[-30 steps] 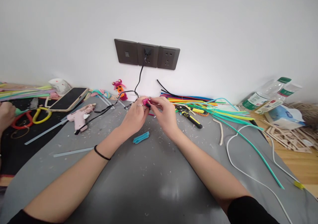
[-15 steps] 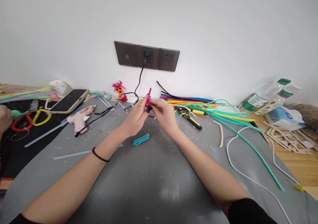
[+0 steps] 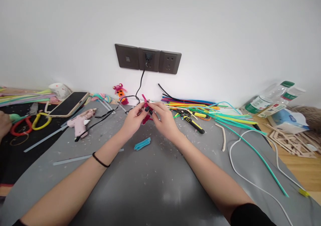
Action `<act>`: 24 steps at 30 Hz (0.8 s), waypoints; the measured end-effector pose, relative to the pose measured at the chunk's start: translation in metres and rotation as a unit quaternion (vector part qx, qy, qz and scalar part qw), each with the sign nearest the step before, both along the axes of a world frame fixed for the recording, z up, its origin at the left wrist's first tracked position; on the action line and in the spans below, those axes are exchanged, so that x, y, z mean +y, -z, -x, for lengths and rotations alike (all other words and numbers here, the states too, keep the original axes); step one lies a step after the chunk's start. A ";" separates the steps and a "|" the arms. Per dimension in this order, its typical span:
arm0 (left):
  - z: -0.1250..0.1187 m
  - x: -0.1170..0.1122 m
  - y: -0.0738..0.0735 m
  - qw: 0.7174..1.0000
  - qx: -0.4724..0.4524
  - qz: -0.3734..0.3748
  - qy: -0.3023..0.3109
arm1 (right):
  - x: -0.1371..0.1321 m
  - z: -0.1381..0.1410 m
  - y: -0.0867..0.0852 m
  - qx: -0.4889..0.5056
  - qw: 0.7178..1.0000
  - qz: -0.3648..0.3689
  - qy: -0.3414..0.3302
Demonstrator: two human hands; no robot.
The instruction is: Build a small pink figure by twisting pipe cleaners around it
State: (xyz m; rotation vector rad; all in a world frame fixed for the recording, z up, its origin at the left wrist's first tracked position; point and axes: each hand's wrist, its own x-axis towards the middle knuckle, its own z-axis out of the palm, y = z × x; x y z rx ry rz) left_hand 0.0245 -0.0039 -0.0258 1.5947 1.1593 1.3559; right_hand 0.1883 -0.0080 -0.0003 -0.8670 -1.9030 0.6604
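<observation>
Between my fingertips is a bent magenta pipe cleaner piece (image 3: 145,99), one end sticking up and more of it showing below. My left hand (image 3: 134,120) pinches it from the left, thumb against fingers. From the right, my right hand (image 3: 164,119) grips the same piece, its fingertips meeting those of the left. My fingers cover the middle of it. Nearer to me on the grey mat (image 3: 150,186) lies a folded bundle of light blue pipe cleaner (image 3: 142,144). A small pink and orange pipe cleaner figure (image 3: 120,93) stands by the wall behind my hands.
On the left are a pink glue gun (image 3: 79,121), glue sticks (image 3: 72,160), a phone (image 3: 69,104) and a co-worker's hand (image 3: 4,124) near red-handled scissors (image 3: 21,125). Rightward lie pliers (image 3: 193,123), colourful pipe cleaners (image 3: 200,107), a white cable (image 3: 233,162) and plastic bottles (image 3: 268,97).
Both hands have turned the magenta piece, whose upper end now leans left and sits lower. More magenta shows beneath my fingers. The view has tilted up slightly.
</observation>
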 end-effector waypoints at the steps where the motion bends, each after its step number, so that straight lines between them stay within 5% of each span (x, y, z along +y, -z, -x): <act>1: 0.000 0.000 -0.001 0.999 -0.027 0.020 0.002 | 0.000 0.000 0.001 -0.005 1.000 -0.004 0.002; 5: -0.001 -0.002 -0.004 0.993 -0.100 0.057 -0.009 | 0.000 0.000 0.003 -0.019 1.000 -0.013 0.013; 10: -0.004 -0.003 0.000 0.994 -0.077 0.072 -0.026 | -0.001 0.000 0.003 -0.015 1.000 -0.005 0.004; 24: -0.005 -0.007 0.001 0.997 0.016 -0.043 -0.060 | 0.000 -0.002 0.004 0.073 0.995 0.067 -0.031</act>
